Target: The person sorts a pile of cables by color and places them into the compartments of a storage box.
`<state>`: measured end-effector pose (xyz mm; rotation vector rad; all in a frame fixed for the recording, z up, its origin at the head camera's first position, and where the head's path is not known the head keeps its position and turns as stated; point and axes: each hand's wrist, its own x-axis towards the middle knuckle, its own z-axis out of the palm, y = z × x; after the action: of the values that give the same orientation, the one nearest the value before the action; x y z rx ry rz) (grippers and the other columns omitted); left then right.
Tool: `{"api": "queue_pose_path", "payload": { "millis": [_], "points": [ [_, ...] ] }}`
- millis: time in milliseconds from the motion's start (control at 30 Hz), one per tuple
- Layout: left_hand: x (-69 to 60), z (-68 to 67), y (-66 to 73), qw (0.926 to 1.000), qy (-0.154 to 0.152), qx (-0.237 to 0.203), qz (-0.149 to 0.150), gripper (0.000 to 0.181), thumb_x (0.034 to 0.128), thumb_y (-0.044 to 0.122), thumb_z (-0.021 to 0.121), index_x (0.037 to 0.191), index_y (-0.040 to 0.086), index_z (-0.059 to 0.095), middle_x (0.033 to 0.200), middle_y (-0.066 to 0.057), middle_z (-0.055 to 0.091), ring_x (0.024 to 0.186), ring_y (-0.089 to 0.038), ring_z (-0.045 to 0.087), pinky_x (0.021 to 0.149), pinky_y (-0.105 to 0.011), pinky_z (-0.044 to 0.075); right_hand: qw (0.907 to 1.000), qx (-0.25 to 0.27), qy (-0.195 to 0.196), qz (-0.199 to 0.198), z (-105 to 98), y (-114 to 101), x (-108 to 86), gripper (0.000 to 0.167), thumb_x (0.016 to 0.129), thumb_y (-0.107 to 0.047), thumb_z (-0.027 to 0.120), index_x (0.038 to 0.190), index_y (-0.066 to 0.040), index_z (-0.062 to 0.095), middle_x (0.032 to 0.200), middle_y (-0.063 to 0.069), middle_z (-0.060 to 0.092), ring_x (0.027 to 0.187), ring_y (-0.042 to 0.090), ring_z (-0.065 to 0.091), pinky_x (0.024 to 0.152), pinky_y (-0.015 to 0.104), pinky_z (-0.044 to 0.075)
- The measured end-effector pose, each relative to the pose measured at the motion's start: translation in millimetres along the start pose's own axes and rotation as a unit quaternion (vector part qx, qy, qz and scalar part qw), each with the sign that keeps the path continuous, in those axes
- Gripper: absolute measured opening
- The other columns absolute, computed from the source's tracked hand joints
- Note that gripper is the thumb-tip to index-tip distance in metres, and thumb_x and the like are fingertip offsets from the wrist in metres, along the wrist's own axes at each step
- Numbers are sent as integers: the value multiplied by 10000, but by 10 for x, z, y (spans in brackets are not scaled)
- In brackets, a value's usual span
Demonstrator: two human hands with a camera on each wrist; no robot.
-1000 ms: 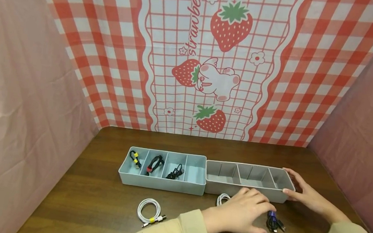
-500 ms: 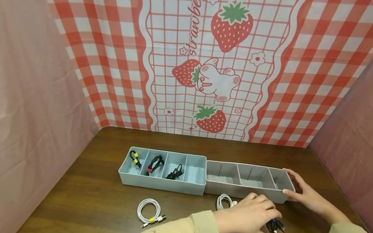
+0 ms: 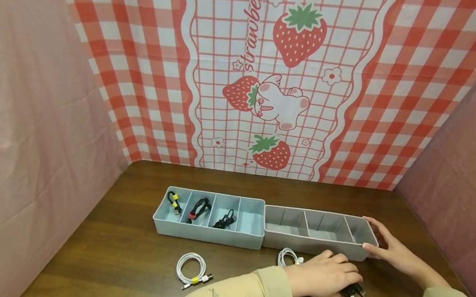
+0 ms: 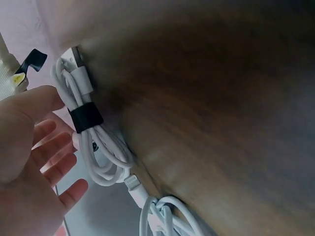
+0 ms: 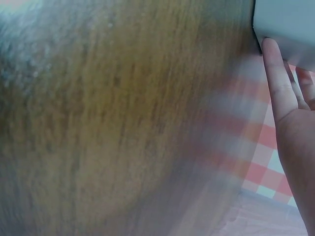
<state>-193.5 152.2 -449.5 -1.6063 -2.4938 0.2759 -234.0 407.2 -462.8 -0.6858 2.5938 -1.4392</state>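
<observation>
My left hand (image 3: 326, 274) reaches over a black cable bundle (image 3: 355, 290), hiding most of it. In the left wrist view the fingers are spread and bent, with nothing seen between them. Close to the thumb lies a coiled white cable with a black strap (image 4: 108, 152); another white cable coil (image 4: 172, 216) lies beyond it. My right hand (image 3: 396, 252) holds the right end of a grey divided storage box (image 3: 318, 245), thumb at the front and fingers behind. The right wrist view shows the thumb against the box wall (image 5: 290, 34).
A light blue divided box (image 3: 209, 234) abuts the grey one on the left and holds several black cables in separate compartments. In front of it lies a white cable coil with a yellow strap (image 3: 190, 269). Everything stands on a brown wooden table (image 3: 126, 261).
My left hand has moved right and slightly down, now covering the black cable bundle's purple band. More of the white coil behind it shows. The right hand stays on the grey box.
</observation>
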Motion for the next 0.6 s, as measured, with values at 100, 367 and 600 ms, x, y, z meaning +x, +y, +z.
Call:
{"api": "queue_pose_path", "payload": {
  "millis": [100, 367, 600],
  "points": [
    [10, 34, 10, 10000, -45, 39, -4, 600, 832, 457, 661, 1374, 398, 411, 1386, 261, 386, 1227, 24, 344, 873, -163, 313, 9998, 37, 12, 176, -2, -6, 2, 704, 944, -40, 534, 1493, -72, 94, 1219, 109, 368, 982, 36, 506, 684, 357, 550],
    [18, 92, 1, 9997, -87, 167, -153, 565, 831, 445, 664, 1347, 421, 433, 1324, 252, 432, 1181, 10, 373, 874, -175, 330, 9999, 62, 24, 127, -8, -20, 5, 698, 940, -16, 525, 1494, -96, 108, 1231, 21, 380, 999, 11, 500, 681, 364, 549],
    [14, 102, 9, 9990, 49, 335, -279, 427, 818, 441, 665, 1223, 403, 535, 1179, 231, 500, 1127, -8, 404, 835, -175, 339, 9999, 27, 16, 101, -6, -17, 1, 705, 939, -26, 532, 1492, -76, 99, 1219, -40, 391, 1003, 28, 502, 675, 369, 548]
  ]
}}
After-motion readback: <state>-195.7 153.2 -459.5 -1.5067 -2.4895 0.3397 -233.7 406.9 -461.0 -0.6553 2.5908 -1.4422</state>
